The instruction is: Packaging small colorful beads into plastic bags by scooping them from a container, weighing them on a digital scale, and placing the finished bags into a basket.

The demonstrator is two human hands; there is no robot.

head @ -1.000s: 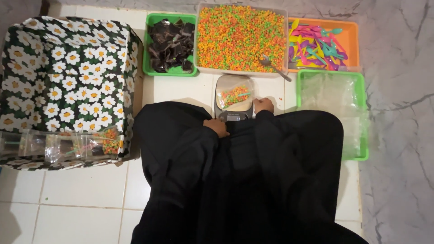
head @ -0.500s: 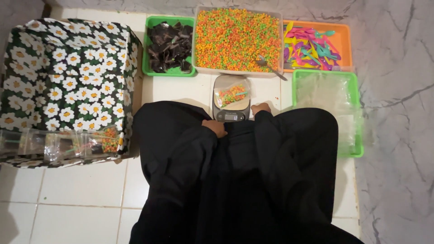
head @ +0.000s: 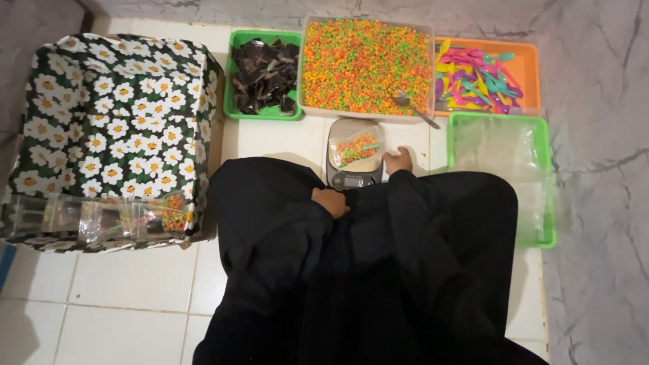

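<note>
A small clear bag (head: 355,149) with orange, green and yellow pellets lies on a grey kitchen scale (head: 353,180) on the white tiled floor. My right hand (head: 397,161) rests at the scale's right edge, fingers curled, touching the bag's side. My left hand (head: 332,201) lies on my black garment just below the scale, mostly hidden by the sleeve, holding nothing that I can see. Behind the scale stands a large clear tub (head: 366,63) full of the same coloured pellets, with a metal spoon (head: 414,108) resting in it.
A green tray of dark wrapped pieces (head: 263,74) sits left of the tub; an orange tray of small coloured plastic spoons (head: 481,80) sits right. A green tray of clear bags (head: 503,169) is at right. A flower-patterned box (head: 111,128) with filled bags stands left.
The view has shifted slightly. My right hand stays at the scale's right edge and my left hand stays on my lap; the bag on the scale has not moved.
</note>
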